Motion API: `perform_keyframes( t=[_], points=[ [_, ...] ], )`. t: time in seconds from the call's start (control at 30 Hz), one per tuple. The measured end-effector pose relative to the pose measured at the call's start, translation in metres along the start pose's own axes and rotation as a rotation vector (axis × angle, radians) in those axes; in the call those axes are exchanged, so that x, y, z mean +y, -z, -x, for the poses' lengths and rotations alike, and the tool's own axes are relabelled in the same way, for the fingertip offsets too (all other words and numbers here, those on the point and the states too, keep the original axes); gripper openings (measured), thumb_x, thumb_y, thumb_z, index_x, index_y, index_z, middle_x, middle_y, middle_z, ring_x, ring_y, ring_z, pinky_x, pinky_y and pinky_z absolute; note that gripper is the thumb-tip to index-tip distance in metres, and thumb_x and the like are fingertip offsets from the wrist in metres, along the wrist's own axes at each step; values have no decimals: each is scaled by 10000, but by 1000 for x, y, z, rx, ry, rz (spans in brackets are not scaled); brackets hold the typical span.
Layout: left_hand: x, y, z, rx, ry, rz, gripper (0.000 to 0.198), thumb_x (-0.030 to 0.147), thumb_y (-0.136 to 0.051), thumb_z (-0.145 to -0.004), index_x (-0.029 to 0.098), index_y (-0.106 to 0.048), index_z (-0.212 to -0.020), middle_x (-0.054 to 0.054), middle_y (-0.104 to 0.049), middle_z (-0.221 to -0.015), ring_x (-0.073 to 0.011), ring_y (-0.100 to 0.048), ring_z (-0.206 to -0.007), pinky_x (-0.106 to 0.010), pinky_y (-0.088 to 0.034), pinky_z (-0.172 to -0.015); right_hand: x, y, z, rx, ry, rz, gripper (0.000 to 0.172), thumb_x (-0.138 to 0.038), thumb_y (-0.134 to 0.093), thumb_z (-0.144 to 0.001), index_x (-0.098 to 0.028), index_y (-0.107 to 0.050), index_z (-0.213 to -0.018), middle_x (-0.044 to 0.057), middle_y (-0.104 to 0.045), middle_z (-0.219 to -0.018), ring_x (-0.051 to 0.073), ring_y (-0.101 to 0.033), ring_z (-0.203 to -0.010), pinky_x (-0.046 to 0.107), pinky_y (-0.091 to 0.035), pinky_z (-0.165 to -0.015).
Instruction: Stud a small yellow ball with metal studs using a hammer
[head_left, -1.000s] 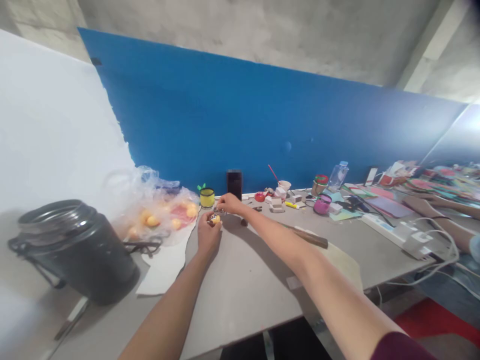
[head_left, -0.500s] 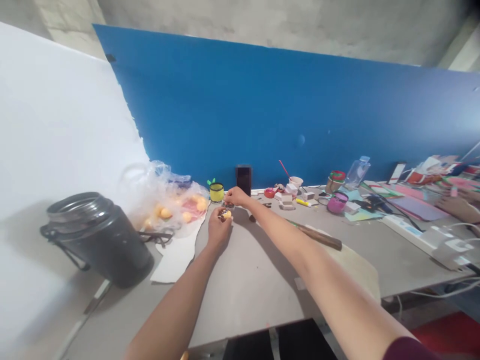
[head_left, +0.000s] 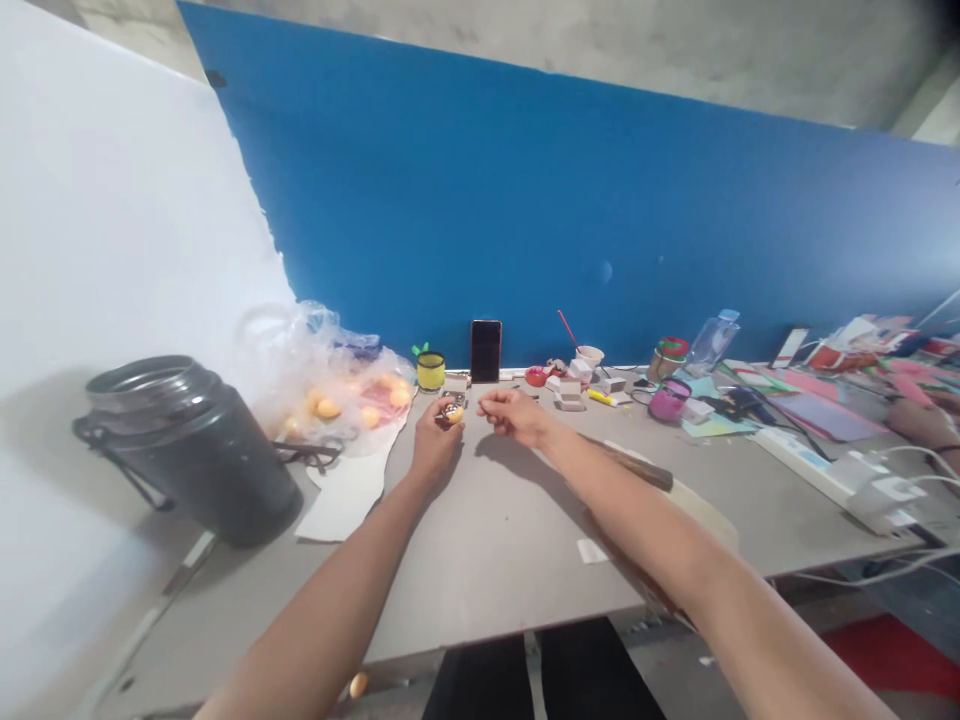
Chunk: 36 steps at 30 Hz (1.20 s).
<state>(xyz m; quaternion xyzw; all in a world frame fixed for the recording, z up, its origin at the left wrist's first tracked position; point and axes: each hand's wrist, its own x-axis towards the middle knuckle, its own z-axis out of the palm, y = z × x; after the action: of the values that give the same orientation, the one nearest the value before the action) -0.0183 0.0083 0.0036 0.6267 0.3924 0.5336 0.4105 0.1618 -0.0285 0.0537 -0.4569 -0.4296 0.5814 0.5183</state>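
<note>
Below a concrete wall (head_left: 600, 45), a blue partition (head_left: 480, 190) backs the grey surface (head_left: 480, 560); the left hand (head_left: 437, 438) pinches a yellow ball (head_left: 455, 413), the right hand's (head_left: 517, 418) grip presses together, contents unclear.

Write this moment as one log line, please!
left hand: holds small round yellow piece | right hand: apart from it, contents unclear | behind: yellow container, upright phone

I see the ball (head_left: 454, 413) as yellow-orange, its dark and white marks too small for me to make out. I pick out more orange balls (head_left: 327, 409), a yellow pot (head_left: 430, 373) rimmed in black, a purple pot (head_left: 667, 403), a yellow marker (head_left: 600, 397) and a red stick (head_left: 567, 329). My surface (head_left: 480, 560) is grey-beige, the panel (head_left: 480, 180) plain blue, the flask (head_left: 202, 455) dark grey, the phone (head_left: 486, 352) black.
</note>
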Motion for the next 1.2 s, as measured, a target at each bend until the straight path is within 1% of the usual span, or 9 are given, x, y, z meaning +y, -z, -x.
perform_keyframes(
  t=[0.13,0.3,0.37,0.53,0.73,0.87,0.93,1.03,1.2],
  points=[
    [4,-4,9,-87,-37,-59,441,235,-695,-700,174,-688,-1136,-47,-715,-966,-162,-620,-728,-307,-521,-712,17,14,32,8,-30,-101,516,-441,-1006,-516,-176,-686,-823,37,-730,-825,76,-495,-604,177,-328,-472],
    [10,-8,22,-168,-37,-137,444,287,-745,-720,171,-676,-1144,-46,-701,-947,-170,-622,-769,-311,-508,-741,28,19,38,35,-51,-183,570,-389,-1034,-429,-169,-703,-836,26,-719,-775,67,-470,-575,180,-349,-474],
    [14,-9,26,-198,-33,-156,403,297,-743,-736,179,-660,-1112,-30,-687,-912,-169,-616,-767,-306,-501,-737,31,17,38,15,-49,-187,539,-387,-1027,-453,-167,-699,-819,27,-717,-770,69,-476,-573,186,-359,-476],
    [22,-12,34,-280,-18,-194,331,418,-719,-797,195,-597,-1010,-4,-643,-870,-169,-591,-759,-298,-481,-720,36,9,44,-24,-21,-167,471,-422,-1004,-517,-165,-700,-768,12,-688,-730,78,-501,-589,199,-369,-494],
    [27,-13,37,-322,-35,-268,396,422,-687,-806,195,-593,-1117,-9,-663,-907,-186,-615,-784,-312,-482,-735,39,7,47,-4,-47,-103,449,-415,-990,-526,-170,-714,-781,27,-715,-757,91,-532,-604,207,-363,-507],
    [28,-13,39,-338,-62,-330,238,392,-654,-812,210,-604,-957,-5,-670,-872,-184,-611,-773,-301,-463,-715,41,7,48,4,-57,-84,425,-411,-975,-549,-169,-714,-779,28,-715,-759,80,-509,-575,217,-351,-513],
    [27,-14,39,-327,-55,-361,224,384,-659,-803,218,-574,-928,14,-645,-816,-174,-589,-727,-289,-441,-674,41,6,48,-4,-59,-83,423,-419,-974,-551,-168,-709,-764,26,-708,-746,77,-502,-566,218,-340,-512],
    [24,-14,40,-329,-45,-376,263,419,-673,-802,224,-551,-930,27,-630,-789,-169,-577,-703,-279,-420,-640,41,6,49,-16,-44,-72,417,-420,-973,-554,-166,-710,-755,31,-703,-737,83,-504,-575,221,-325,-510],
    [22,-13,40,-388,-54,-336,295,435,-654,-822,222,-603,-1019,8,-685,-875,-175,-608,-754,-282,-438,-678,43,7,48,-17,-34,-36,395,-409,-959,-568,-168,-711,-759,27,-696,-721,86,-499,-571,223,-319,-506]
  ],
)
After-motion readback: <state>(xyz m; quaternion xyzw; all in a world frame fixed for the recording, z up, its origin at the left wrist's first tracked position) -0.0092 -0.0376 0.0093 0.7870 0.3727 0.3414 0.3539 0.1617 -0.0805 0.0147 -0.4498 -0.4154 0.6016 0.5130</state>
